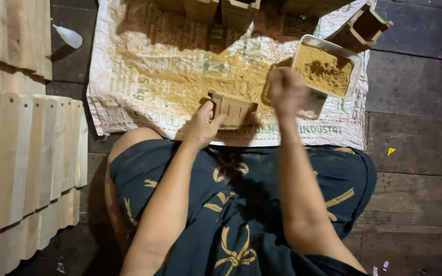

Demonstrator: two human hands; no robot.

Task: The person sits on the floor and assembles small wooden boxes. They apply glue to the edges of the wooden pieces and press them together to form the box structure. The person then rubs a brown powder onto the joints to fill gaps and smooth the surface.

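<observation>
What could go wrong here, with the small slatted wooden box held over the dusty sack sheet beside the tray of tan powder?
1. The left hand grips only one end of the small slatted wooden box, so it might tip or slip.
2. The right hand hovers by the white rectangular tray of tan powder, which sits near the edge of the printed woven sack sheet; a knock could spill powder onto the dark plank floor.
</observation>
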